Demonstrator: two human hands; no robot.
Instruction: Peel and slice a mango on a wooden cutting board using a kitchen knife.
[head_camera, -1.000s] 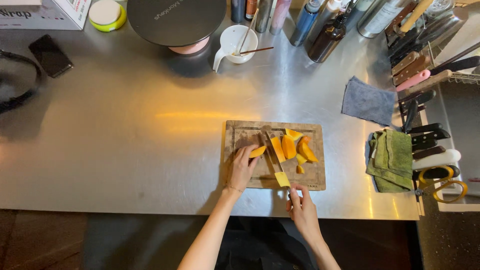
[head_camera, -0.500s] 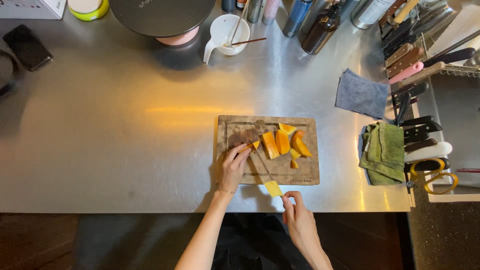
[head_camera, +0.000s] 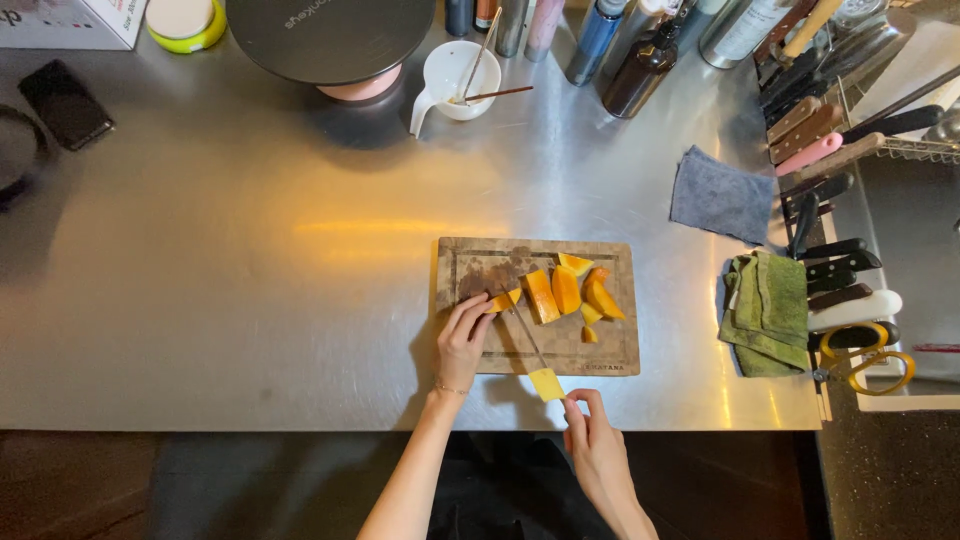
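I have one view only — the head camera, looking straight down from fairly high over the bench (head_camera: 250, 300), its near edge and my hands (head_camera: 462, 340) low in frame.

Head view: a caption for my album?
Left hand steadies an orange slice on the cutting board; right hand holds a yellow-handled knife.

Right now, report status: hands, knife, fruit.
Left hand pins orange piece on cutting board. Right hand grips yellow-handled knife. Nothing blocking.

A white cardboard box (head_camera: 65, 22) sits at the table's far left corner, a dark-screened phone (head_camera: 66, 104) lies just below it, and a round yellow-green container with a white lid (head_camera: 184, 20) stands beside the box.
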